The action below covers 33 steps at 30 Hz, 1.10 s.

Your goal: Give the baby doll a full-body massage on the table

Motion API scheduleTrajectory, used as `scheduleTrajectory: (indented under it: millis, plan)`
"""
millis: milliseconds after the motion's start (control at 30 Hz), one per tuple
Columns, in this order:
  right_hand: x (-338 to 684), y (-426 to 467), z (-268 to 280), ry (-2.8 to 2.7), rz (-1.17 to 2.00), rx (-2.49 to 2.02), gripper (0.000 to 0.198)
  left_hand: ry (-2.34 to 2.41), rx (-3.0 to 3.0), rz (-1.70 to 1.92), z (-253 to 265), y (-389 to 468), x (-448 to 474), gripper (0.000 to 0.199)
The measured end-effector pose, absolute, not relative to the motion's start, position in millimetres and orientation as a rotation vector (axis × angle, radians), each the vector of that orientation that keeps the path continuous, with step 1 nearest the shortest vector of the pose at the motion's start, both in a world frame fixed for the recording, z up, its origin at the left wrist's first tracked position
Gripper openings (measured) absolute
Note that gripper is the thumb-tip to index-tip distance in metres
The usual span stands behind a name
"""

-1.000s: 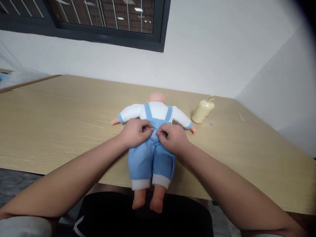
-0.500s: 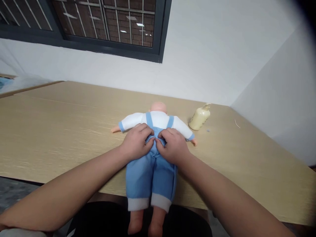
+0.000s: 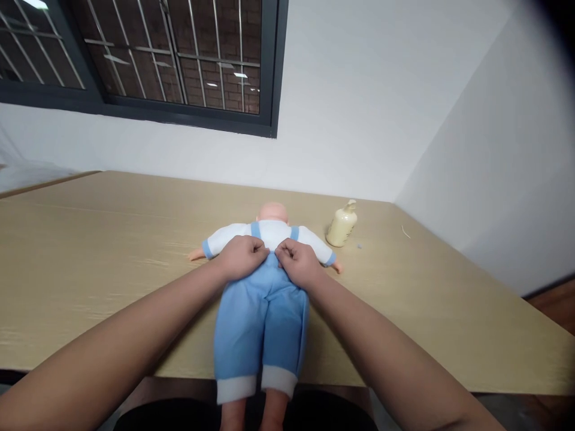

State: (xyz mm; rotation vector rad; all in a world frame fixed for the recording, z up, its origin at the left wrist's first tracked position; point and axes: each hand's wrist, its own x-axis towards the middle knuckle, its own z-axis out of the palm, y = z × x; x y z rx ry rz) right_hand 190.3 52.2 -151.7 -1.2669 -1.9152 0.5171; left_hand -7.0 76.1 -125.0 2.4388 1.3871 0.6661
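A bald doll (image 3: 274,212) lies flat on the table, its head toward the wall and its legs hanging over the front edge. It wears a white long-sleeved top with blue cuffs and blue overalls (image 3: 245,320) with white leg hems. My left hand (image 3: 242,257) is closed, thumb and fingers pinching the upper edge of the overalls at the doll's middle. Right beside it, my right hand (image 3: 297,261) pinches the same edge. The fingertips of both hands nearly meet there, and they partly hide the cloth between them.
A cream pump bottle (image 3: 342,226) stands on the wooden table (image 3: 404,299) to the doll's right. A thin white strip (image 3: 405,231) and a small bluish scrap (image 3: 359,246) lie near it. White walls and a barred window (image 3: 179,60) rise behind.
Both hands have shifted up the overalls toward the straps, and their fingers have closed into tight pinches. The cloth below looks smoother. The camera has tilted up and turned slightly right.
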Motion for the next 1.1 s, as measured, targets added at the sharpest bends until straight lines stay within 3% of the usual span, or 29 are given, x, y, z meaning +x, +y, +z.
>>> scheduleTrajectory:
  millis: [100, 333, 567, 767, 933, 1100]
  plan:
    - [189.1, 51.3, -156.9, -1.897, 0.470, -1.253, 0.018, 1.515, 2.431, 0.731, -130.1, 75.7, 1.0, 0.041]
    - [179.7, 43.1, -161.6, -1.956, -0.109, -1.136, 0.012, 1.545, 2.745, 1.115, -145.2, 59.9, 8.5, 0.018]
    - [183.5, 47.8, -150.9, -2.090, 0.014, -1.293, 0.007, 1.457, 2.596, 0.948, -139.5, 66.7, 5.1, 0.015]
    - [186.5, 41.6, -137.8, -2.126, 0.053, -1.445, 0.029, 1.436, 2.529, 0.799, -128.3, 58.7, 4.9, 0.032]
    - [181.4, 34.0, -147.1, -2.114, -0.160, -1.344, 0.013, 1.478, 2.719, 0.955, -134.0, 45.9, 10.0, 0.015]
    - [178.8, 35.2, -154.8, -2.073, -0.231, -1.245, 0.020, 1.453, 2.786, 1.006, -137.8, 47.7, 10.2, 0.012]
